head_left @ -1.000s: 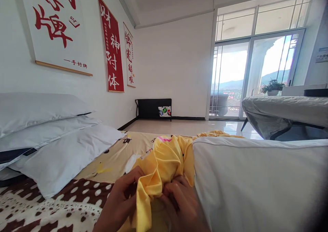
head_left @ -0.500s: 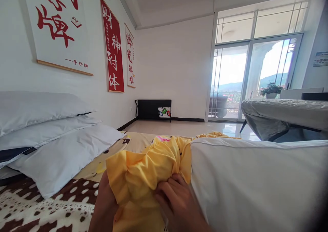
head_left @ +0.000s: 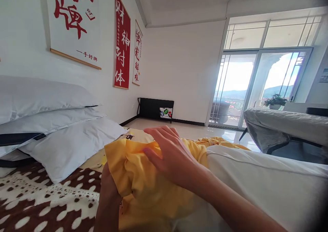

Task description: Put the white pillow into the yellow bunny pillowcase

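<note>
A bunched yellow pillowcase [head_left: 153, 194] covers the near end of a long white pillow [head_left: 256, 184], which stretches to the right. My left hand [head_left: 110, 182] grips the pillowcase at its left edge; cloth hides most of its fingers. Above the gathered top of the cloth is my right hand [head_left: 171, 151], open, its fingers stretched forward and the thumb apart. Whether its palm touches the fabric I cannot tell.
White pillows [head_left: 84, 136] are stacked at the left. Beneath lies a brown and white spotted blanket [head_left: 51, 197] beside a cream patterned sheet [head_left: 96, 160]. A plastic-covered piece of furniture [head_left: 276, 122] stands right, near glass doors [head_left: 235, 88]. A black folded frame [head_left: 151, 108] leans by the wall.
My right hand has let go of the pillowcase and risen over its top, fingers now spread. My left hand stays at the cloth's left edge. The view has tilted and shifted slightly left.
</note>
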{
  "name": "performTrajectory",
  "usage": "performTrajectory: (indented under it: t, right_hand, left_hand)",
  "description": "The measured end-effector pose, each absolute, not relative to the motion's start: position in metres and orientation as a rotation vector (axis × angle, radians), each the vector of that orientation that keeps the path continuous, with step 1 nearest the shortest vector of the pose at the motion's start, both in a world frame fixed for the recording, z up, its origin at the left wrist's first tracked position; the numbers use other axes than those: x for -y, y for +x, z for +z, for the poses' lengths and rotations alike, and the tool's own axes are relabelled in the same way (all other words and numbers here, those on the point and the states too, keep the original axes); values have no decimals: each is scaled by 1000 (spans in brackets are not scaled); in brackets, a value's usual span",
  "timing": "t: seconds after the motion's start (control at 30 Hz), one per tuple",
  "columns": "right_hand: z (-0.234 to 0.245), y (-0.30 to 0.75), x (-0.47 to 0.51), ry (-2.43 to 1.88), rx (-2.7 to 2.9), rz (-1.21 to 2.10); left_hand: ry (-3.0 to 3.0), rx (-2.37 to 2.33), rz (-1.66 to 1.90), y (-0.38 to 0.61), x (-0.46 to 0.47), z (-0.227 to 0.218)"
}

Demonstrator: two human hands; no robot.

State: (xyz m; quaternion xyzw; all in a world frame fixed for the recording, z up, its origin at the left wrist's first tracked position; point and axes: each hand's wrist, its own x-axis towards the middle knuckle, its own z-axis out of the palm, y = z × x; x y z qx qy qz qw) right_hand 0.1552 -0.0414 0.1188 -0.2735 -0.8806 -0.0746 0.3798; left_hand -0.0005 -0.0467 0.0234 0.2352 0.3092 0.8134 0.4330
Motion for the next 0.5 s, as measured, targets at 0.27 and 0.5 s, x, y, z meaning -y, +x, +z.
performTrajectory:
  t: [0.27,0.5]
  right_hand:
    - [132,122,47,-804,2686,103]
    - [116,110,54,-614,2633,-159]
  left_hand:
    - [536,-812,2186,-37,64,26]
    - [442,-898,2220,-40,69,23]
